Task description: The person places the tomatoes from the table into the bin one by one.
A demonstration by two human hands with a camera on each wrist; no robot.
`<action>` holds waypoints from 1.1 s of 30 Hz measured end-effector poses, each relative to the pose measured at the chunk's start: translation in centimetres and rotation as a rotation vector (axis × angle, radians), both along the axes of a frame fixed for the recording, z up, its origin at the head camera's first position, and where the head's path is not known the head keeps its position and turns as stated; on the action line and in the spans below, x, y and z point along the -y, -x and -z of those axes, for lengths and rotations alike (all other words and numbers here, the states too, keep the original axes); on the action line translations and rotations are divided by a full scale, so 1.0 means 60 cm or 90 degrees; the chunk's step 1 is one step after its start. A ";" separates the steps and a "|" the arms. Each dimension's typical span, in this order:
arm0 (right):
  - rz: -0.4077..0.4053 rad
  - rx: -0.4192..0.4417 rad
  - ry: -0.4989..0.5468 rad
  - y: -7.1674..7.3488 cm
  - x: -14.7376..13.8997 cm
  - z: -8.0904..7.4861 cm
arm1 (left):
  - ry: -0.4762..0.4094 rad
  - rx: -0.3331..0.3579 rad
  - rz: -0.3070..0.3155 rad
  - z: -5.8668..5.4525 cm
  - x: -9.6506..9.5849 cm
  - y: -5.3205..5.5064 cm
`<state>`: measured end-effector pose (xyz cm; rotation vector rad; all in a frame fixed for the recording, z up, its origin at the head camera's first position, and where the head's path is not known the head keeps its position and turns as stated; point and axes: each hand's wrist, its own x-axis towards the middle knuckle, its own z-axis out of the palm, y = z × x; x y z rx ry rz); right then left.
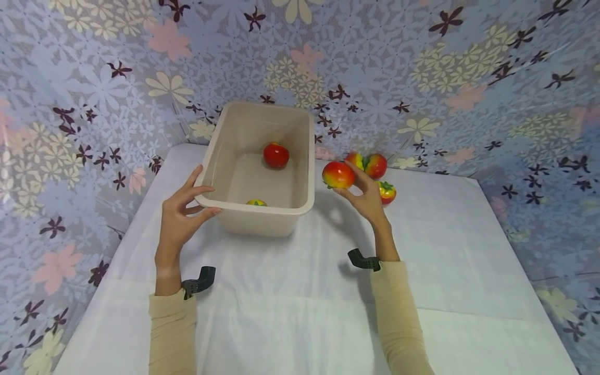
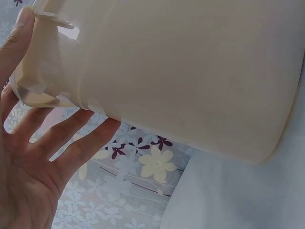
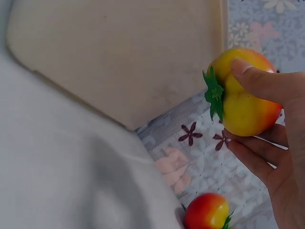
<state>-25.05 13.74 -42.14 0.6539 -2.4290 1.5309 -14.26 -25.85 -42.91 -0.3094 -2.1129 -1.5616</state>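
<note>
My right hand holds a red-and-yellow tomato between thumb and fingers, up off the table and just right of the bin. In the right wrist view, the tomato shows its yellow side and green leafy top. My left hand grips the near left corner of the beige plastic bin. In the left wrist view its thumb lies on the rim and its fingers touch the side wall. Inside the bin are a red tomato and another tomato, mostly hidden by the near wall.
Behind my right hand, more tomatoes lie on the white-covered table: a red one, a partly hidden red-and-yellow one, and one with its green top showing. A flowered cloth rises behind the table.
</note>
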 end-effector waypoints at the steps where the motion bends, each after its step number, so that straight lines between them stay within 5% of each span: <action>1: 0.001 -0.004 -0.002 0.000 0.001 -0.003 | 0.000 0.001 0.000 0.000 0.000 0.000; 27: -0.019 -0.104 0.005 0.002 0.040 -0.098 | 0.010 0.007 -0.003 -0.002 0.001 0.000; 33: -0.027 -0.081 0.037 0.015 0.047 -0.091 | 0.017 0.021 -0.008 -0.004 -0.002 -0.003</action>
